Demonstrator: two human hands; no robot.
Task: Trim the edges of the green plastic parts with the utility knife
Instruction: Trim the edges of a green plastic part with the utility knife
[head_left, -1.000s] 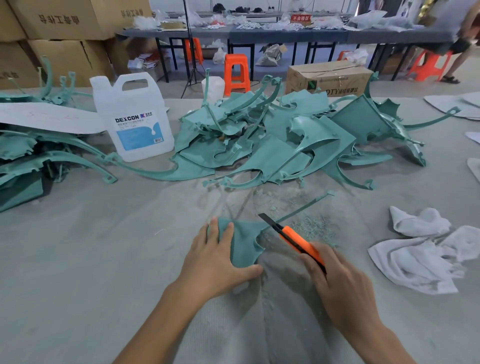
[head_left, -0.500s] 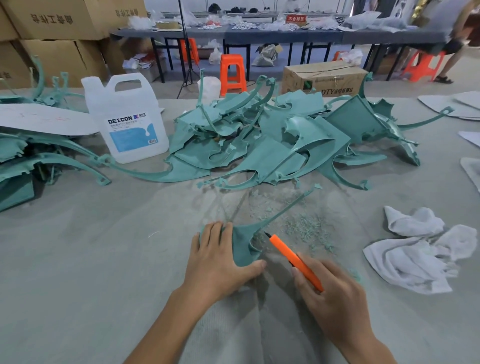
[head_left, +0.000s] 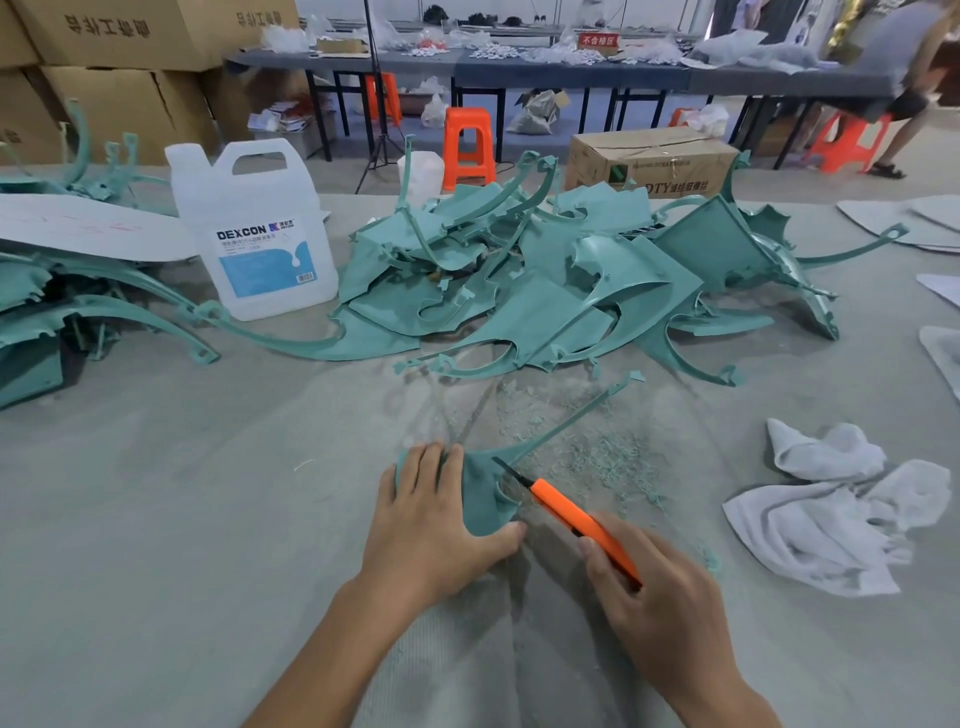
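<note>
The left hand (head_left: 431, 525) presses flat on a green part (head_left: 485, 493) near the counter's (head_left: 156, 519) front edge. The right hand (head_left: 660, 597) grips an orange knife (head_left: 576, 519), blade touching the part's edge.

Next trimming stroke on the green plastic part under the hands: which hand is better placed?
Right. The right hand holds the orange utility knife, blade tip at the edge of the flat green plastic part; the left hand presses that part down, steadying it.
</note>
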